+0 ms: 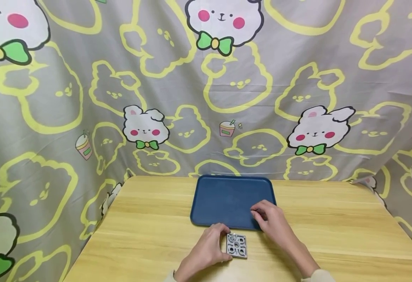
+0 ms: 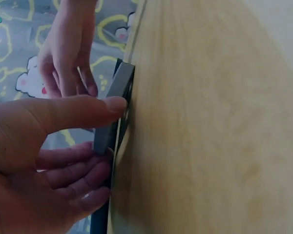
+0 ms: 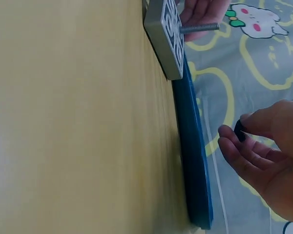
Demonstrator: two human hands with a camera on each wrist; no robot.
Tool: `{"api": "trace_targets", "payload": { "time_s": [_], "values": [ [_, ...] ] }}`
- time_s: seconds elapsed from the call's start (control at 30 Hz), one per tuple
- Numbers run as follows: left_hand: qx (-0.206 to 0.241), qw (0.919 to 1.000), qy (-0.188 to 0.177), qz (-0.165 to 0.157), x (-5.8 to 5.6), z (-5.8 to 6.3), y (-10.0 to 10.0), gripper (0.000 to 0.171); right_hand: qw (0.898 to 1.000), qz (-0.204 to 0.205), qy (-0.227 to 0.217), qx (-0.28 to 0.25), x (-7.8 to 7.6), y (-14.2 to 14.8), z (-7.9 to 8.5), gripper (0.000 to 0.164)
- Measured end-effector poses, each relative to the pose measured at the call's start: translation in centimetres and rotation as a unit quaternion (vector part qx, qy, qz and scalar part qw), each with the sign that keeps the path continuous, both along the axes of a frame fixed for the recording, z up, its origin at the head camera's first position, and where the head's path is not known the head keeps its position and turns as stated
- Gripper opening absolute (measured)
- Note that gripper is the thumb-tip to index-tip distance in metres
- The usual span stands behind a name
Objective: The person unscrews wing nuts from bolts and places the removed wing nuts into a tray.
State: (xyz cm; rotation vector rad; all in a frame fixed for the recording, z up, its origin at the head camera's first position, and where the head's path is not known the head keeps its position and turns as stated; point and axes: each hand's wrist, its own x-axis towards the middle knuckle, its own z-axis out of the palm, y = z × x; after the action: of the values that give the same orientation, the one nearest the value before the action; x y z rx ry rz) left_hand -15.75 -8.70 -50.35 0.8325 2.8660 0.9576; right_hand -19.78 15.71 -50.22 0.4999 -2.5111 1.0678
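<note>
A square grey metal block (image 1: 237, 250) with round holes and grooves lies on the table. A threaded bolt (image 3: 201, 28) stands up from one of its corners, clearest in the right wrist view. My left hand (image 1: 207, 247) holds the block by its left side, thumb on the near edge and fingers at the far edge. Between thumb and fingertips my right hand (image 1: 274, 222) pinches a small black piece (image 3: 240, 130), perhaps a ring or nut; its kind is not clear. That hand is over the right near part of the blue tray, apart from the block.
The blue tray (image 1: 227, 201) lies flat behind the block, towards the back of the wooden table (image 1: 142, 231). A grey curtain (image 1: 177, 90) with yellow outlines and white bunnies hangs behind the table and along both sides.
</note>
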Motion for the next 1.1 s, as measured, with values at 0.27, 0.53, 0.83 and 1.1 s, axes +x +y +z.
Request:
{"api": "trace_targets", "payload": {
  "time_s": [0.27, 0.53, 0.83, 1.1],
  "values": [
    [-0.032, 0.9993, 0.019, 0.005, 0.3, 0.1, -0.4, 0.063, 0.998, 0.039, 0.041, 0.04, -3.2, -2.1, 0.0, 0.008],
    [-0.047, 0.9989, -0.003, 0.007, 0.0, 0.2, -0.4, 0.065, 0.992, 0.045, -0.004, 0.121, -6.1, -3.9, -0.7, 0.004],
    [-0.001, 0.9994, -0.033, -0.003, -0.3, 0.2, -0.8, 0.065, 0.985, 0.042, -0.031, 0.162, -7.1, -4.4, -1.4, 0.009],
    [0.032, 0.9991, -0.026, 0.014, -0.4, 0.2, -1.8, 0.037, 0.985, 0.028, -0.046, 0.164, -7.1, -4.1, -1.1, 0.009]
  ]
}}
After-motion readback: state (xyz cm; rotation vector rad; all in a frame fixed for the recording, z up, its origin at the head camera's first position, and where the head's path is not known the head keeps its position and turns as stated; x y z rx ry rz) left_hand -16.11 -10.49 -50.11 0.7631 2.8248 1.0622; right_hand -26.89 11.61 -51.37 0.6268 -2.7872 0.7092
